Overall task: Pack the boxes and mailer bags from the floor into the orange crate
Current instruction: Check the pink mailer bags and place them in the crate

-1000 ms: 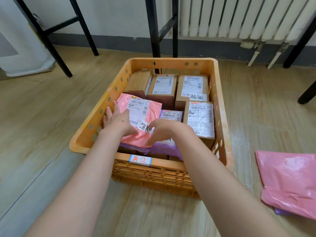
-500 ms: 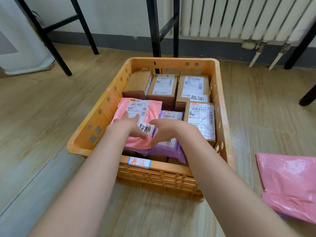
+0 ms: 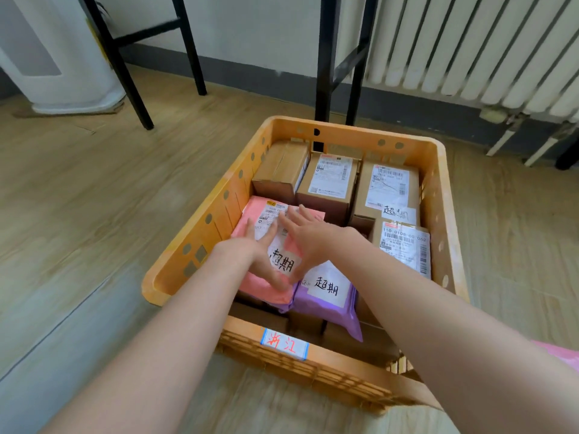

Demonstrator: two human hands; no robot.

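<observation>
both palms press flat on the pink mailer bag (image 3: 246, 219) in the orange crate (image 3: 203, 236): your left hand (image 3: 258, 245) and your right hand (image 3: 310, 242) lie side by side with fingers straight and spread, gripping nothing, thumbs angled inward so their tips nearly meet over the bag's white handwritten sticker (image 3: 282, 261). the bag sits in the crate's near left part, on top of the load. just right of it and partly under it lies a purple mailer bag (image 3: 332, 311) with its own handwritten sticker, sloping down toward the near wall. cardboard fills the rest: three in a row along the far wall, a plain taped box (image 3: 280, 170) on the left, a labelled box (image 3: 329, 183) in the middle, a wider labelled box (image 3: 390, 189) on the right, and a fourth box (image 3: 404, 249) with a barcode label nearer you along the right wall. a blue-edged tag (image 3: 283, 344) with red writing is stuck on the crate's near rim. the crate stands on a wooden floor (image 3: 94, 189); at the right edge of the view a corner of a second pink mailer bag (image 3: 560, 355) lies on that floor, mostly hidden by your right forearm. beyond the crate stand black metal legs (image 3: 354, 57), a white radiator (image 3: 470, 42) and, far left, a white appliance (image 3: 56, 57). both forearms reach forward over the near rim, converging, wrists low, fingers pointing away from you.
</observation>
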